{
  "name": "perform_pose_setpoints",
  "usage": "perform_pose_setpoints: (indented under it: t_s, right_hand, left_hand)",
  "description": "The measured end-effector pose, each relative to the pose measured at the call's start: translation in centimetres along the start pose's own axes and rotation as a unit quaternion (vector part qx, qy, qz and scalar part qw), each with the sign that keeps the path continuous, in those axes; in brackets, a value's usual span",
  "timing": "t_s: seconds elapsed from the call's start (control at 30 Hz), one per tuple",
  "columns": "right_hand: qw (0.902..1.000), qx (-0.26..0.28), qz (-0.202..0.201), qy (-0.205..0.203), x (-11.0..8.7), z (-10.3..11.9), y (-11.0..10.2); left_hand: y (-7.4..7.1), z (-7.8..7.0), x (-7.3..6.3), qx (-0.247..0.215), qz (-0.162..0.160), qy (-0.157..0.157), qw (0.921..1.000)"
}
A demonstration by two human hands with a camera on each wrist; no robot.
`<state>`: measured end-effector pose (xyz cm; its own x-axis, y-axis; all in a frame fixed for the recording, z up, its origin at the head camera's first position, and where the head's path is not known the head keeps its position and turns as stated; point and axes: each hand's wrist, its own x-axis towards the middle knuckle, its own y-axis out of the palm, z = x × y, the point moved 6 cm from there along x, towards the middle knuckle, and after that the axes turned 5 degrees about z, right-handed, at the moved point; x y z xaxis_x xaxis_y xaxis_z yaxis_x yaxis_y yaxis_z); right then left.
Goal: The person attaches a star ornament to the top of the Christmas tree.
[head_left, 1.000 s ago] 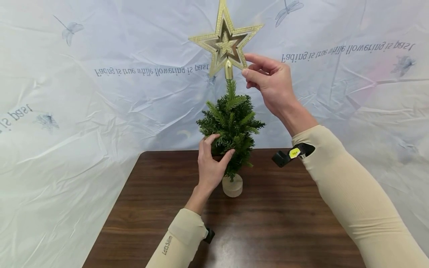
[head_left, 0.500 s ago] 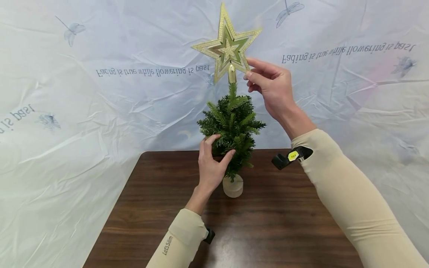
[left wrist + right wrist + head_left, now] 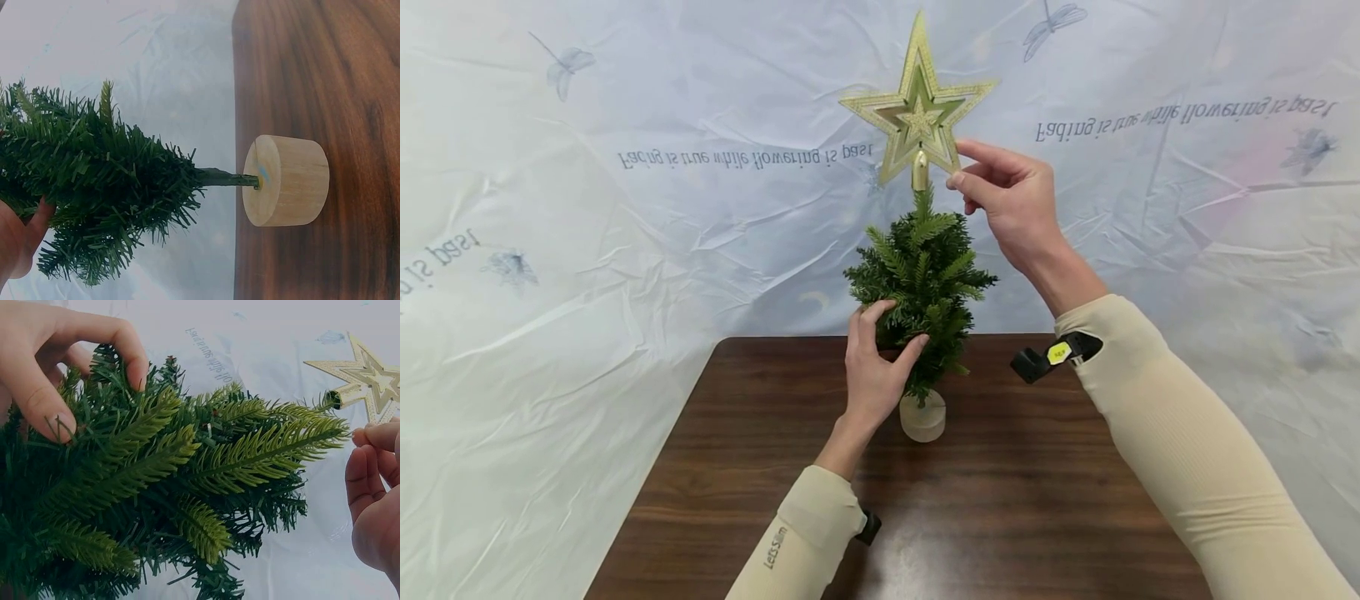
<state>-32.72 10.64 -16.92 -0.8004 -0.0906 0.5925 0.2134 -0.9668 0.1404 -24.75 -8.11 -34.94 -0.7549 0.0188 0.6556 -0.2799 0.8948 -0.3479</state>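
A small artificial Christmas tree [image 3: 917, 258] stands upright on its round wooden base [image 3: 294, 181]. My left hand [image 3: 872, 371] grips its lower left branches, thumb and fingers spread round the green needles; some fingertips are hidden in the foliage. At the top, a gold star topper [image 3: 920, 121] stands about upright, its tube right at the tree's tip sprig. With thumb and index finger, my right hand [image 3: 1018, 200] pinches the star's lower right point. In the right wrist view the tip sprig [image 3: 328, 400] meets the mouth of the tube.
The tree's base rests on a dark brown wooden table [image 3: 737, 433]. Behind it hangs a wrinkled pale sheet [image 3: 722, 242] printed with lettering and dragonflies. Black straps with small devices [image 3: 1048, 357] sit at both wrists over beige sleeves.
The star has come down a little and slightly to the right, turning from a left lean to about upright. My right hand has lowered with it; the left hand has stayed on the branches.
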Motion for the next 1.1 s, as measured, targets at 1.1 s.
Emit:
perform_pose_setpoints:
  t_s: [1.1]
  right_hand:
    - [0.9988,-0.044,0.007,-0.021,-0.59,-0.30,-0.84]
  left_hand:
    - [0.07,0.24,-0.06,0.005,-0.008,0.004,1.0000]
